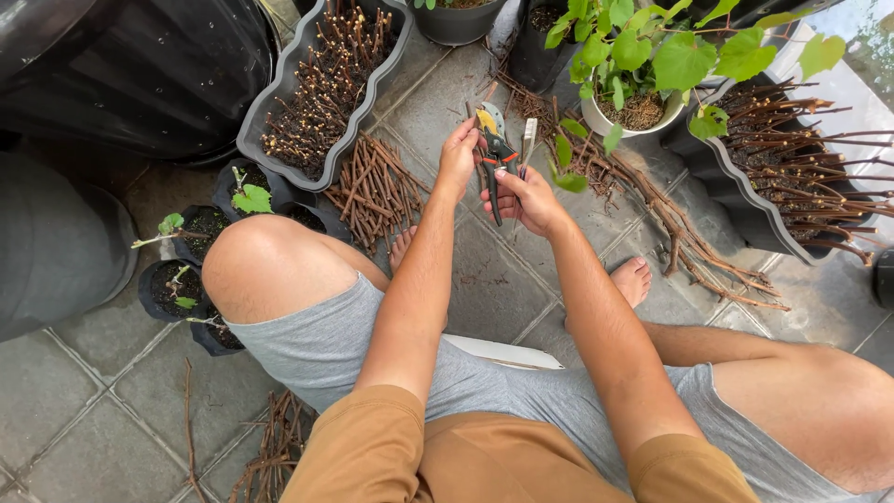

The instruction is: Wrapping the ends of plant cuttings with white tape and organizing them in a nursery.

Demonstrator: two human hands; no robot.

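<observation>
Far left there's a big black barrel (140, 70), and below it a few small black pots (191, 279) with tiny green seedlings. Next over is a long grey planter (279, 102) packed with short upright stick cuttings, and right beside it a loose pile of cut sticks (377, 191) lying on the grey floor tiles (93, 419).

In the middle, the person is sitting low with knees apart, bare feet on the tiles. The left hand (458, 154) is raised and closed around the top end of the pruning shears (495, 158), near the blade. The right hand (529, 197) is wrapped around the shears' handles from below, fingers curled in. There's also a thin pale stick (528, 140) poking up just beside the shears; looks like the right hand has it, but I can't tell for sure. The shears sit out in front of the knees, above the tiles, between the stick pile and the leafy plant.

Right of that, a white pot (633, 116) with a leafy green vine, a line of longer twigs (689, 233) on the floor, and another grey planter (745, 196) full of cuttings at the far right.
</observation>
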